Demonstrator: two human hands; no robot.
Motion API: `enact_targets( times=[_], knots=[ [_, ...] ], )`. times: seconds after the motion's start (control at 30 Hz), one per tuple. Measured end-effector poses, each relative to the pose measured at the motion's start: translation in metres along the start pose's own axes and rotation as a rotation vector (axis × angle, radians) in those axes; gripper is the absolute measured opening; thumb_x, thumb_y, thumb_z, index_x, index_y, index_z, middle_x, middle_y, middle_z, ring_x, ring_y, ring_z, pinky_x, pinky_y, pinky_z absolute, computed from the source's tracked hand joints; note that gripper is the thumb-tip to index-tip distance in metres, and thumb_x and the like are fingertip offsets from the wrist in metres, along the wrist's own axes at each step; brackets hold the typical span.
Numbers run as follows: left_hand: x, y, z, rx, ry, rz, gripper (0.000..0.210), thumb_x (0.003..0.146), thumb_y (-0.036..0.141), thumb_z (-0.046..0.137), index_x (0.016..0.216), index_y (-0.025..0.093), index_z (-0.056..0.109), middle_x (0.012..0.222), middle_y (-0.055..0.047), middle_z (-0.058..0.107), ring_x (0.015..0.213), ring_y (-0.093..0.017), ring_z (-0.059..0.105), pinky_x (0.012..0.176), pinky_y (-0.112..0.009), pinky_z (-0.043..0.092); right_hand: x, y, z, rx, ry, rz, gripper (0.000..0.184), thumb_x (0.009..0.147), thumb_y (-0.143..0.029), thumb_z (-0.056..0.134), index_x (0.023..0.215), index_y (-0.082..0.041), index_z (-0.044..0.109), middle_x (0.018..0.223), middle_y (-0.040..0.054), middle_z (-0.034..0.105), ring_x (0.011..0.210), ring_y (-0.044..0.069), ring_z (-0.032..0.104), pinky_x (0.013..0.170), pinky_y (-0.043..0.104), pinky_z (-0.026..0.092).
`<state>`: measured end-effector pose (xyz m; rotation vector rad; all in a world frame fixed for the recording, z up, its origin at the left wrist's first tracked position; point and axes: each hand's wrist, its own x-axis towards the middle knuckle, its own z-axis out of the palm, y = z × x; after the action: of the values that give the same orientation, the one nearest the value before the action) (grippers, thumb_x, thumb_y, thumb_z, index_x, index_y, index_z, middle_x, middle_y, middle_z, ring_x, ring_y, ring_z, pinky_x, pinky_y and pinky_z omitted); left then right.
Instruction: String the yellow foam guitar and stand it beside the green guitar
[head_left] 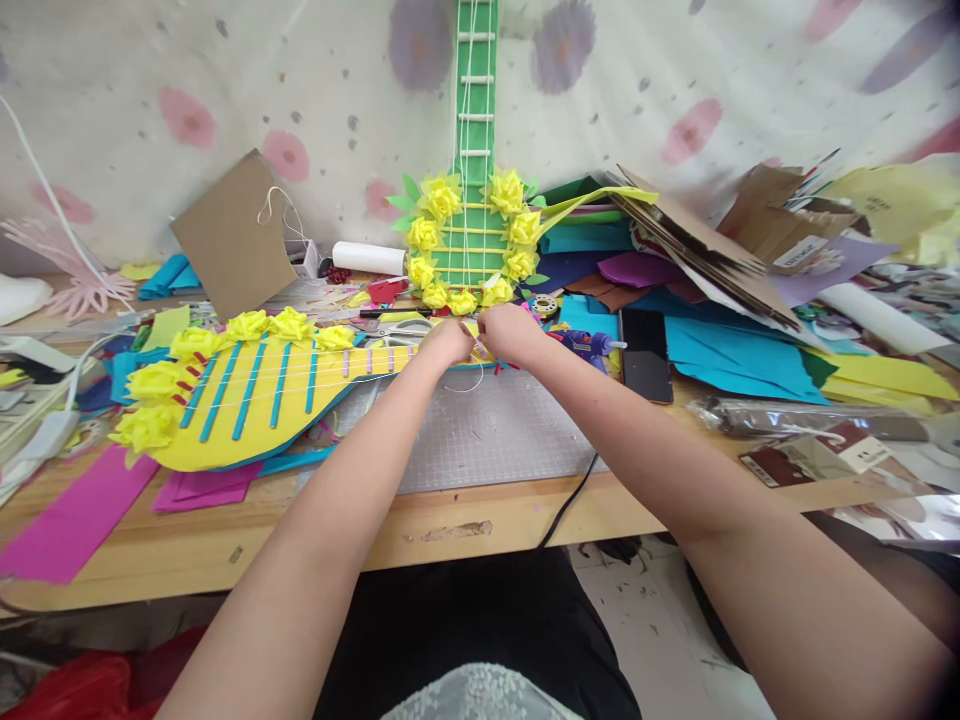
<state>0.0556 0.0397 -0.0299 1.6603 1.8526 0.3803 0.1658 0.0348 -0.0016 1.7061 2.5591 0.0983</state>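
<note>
A yellow paper lute (247,400) with a blue edge lies across the table, its body to the left. Blue strips cross the body, and yellow paper flowers (154,385) line its rim. White string (360,378) runs along it toward its neck (381,360), where both hands work close together. My left hand (448,343) is closed in a pinch at the neck. Beside it, my right hand (511,334) is also closed, knuckles up. A loose loop of the white string hangs just below them. The fingertips are mostly hidden.
Behind my hands stands a green paper instrument (472,240) ringed with yellow flowers. Scissors (409,332) lie near the neck. At right are a blue glue gun (585,345), a phone (645,355) and blue paper sheets (739,350). A grey cutting mat (502,430) lies beneath.
</note>
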Motion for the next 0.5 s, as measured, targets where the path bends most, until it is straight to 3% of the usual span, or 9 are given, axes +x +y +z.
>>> enact_targets(
  times=[0.17,0.5],
  knots=[
    [-0.008,-0.002,0.001,0.158,0.060,0.044,0.018,0.072,0.023,0.057,0.087,0.022,0.066,0.099,-0.006,0.068,0.091,-0.020,0.061,0.075,-0.030,0.045,-0.004,-0.003,-0.005,-0.114,0.002,0.074,0.025,0.078,-0.008,0.048,0.093,-0.010,0.067,0.093,0.0162,0.067,0.089,0.024,0.062,0.070,0.029,0.044],
    [-0.019,-0.001,0.006,0.315,0.120,0.091,0.022,0.077,0.033,0.053,0.095,0.024,0.063,0.104,-0.006,0.066,0.097,-0.022,0.059,0.078,-0.031,0.043,-0.014,0.001,0.003,-0.138,0.032,-0.045,0.029,0.079,-0.008,0.042,0.088,-0.012,0.069,0.092,0.0160,0.067,0.088,0.024,0.062,0.067,0.030,0.041]
  ],
)
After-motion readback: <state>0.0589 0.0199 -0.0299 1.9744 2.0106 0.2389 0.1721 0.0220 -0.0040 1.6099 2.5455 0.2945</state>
